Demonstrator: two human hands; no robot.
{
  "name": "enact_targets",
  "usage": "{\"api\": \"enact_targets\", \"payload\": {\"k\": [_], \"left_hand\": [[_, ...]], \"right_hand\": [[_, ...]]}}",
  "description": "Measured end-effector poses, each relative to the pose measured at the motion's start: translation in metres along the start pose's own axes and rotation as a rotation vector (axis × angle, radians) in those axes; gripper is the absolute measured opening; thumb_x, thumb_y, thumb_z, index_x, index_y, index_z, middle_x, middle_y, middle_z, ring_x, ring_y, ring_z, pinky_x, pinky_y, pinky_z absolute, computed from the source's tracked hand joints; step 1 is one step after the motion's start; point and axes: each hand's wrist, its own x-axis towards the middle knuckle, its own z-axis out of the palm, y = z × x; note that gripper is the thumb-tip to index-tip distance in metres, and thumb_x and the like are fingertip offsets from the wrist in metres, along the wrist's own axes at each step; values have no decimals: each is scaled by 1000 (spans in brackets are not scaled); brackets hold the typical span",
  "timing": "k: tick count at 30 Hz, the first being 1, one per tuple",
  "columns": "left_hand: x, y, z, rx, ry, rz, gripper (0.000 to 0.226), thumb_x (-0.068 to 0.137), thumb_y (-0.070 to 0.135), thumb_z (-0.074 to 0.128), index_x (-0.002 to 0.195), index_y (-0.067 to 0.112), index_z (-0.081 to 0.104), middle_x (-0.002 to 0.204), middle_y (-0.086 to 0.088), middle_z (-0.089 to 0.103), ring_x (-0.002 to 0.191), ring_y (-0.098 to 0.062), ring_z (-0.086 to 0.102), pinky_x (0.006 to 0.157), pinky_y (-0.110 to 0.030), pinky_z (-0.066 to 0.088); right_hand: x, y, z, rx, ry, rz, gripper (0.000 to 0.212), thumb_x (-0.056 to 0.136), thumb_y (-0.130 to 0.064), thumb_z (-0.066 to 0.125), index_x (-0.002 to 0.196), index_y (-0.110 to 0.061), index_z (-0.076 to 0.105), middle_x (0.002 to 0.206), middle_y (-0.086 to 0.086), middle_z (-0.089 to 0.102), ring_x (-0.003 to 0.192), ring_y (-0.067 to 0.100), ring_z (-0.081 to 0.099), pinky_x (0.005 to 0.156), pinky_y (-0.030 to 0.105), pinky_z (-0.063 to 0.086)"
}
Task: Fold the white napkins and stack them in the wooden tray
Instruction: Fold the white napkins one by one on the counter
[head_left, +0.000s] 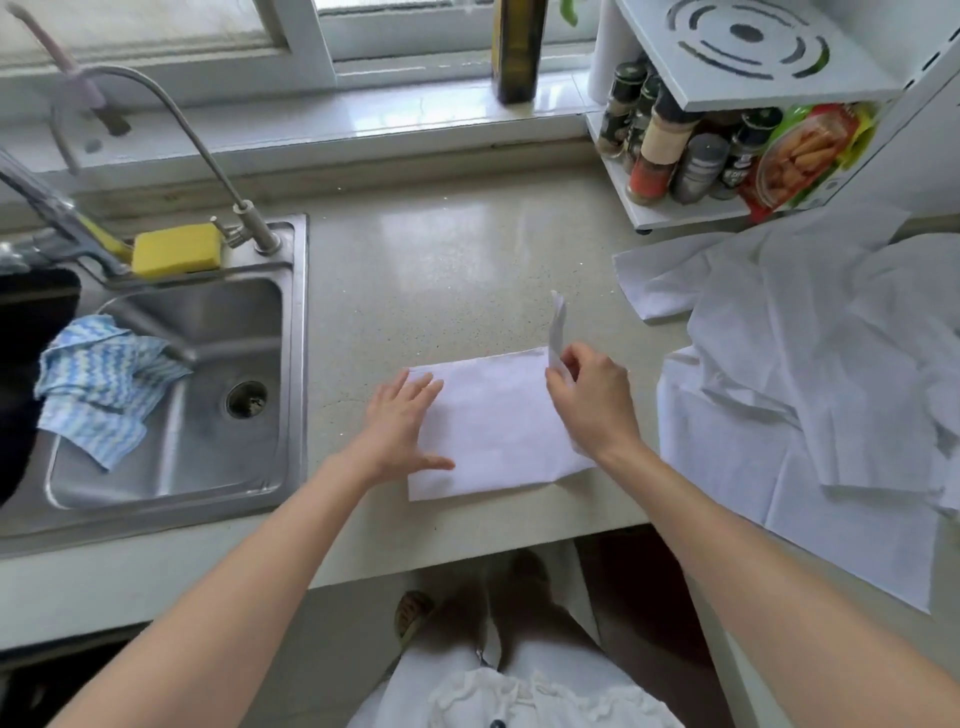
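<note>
A person stands at a pale speckled stone kitchen counter (467, 249), seen from above, both bare forearms reaching forward. No brand names or writing can be read anywhere; the labels on the spice jars (670, 150) in the white rack (675, 210) at the back right are too blurred, as is the print on the red and green food packet (805, 150) beside them.

A white rectangular folded napkin (493, 431) lies flat on the counter, directly between the hands. The left hand (402, 428) rests on its left edge, fingers spread and straight, pressing it down. The right hand (592, 400) pinches the napkin's right edge between thumb and fingers, lifting a narrow flap that stands upright.

To the right, near the right hand, a loose pile of unfolded white napkins (810, 364) spreads across the counter, one sheet hanging over the front edge.

To the left sits a stainless steel sink (208, 415) with a blue and white patterned cloth (104, 389) draped in it, a yellow sponge (176, 249) on its rim, and a curved metal tap (208, 150). A dark olive glass bottle (519, 52) stands on the windowsill.
</note>
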Motion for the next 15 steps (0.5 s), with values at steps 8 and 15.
{"api": "enact_targets", "payload": {"k": [8,15], "left_hand": [[-31,-38,33,26,-74,39,129,61,78,64,151,29,-15,153,12,-27,140,-20,-32,115,-46,-19],[-32,-52,22,-133,3,87,111,74,63,67,154,22,3,160,11,-5,147,-11,-8,120,-32,-5]], "right_hand": [[-34,-41,93,-22,-321,41,18,90,-10,54,107,-10,57,88,9,65,73,19,54,61,26,36],[-34,-49,123,-100,-376,35,34,90,-8,53,124,-10,54,98,13,66,85,26,61,70,31,47]]}}
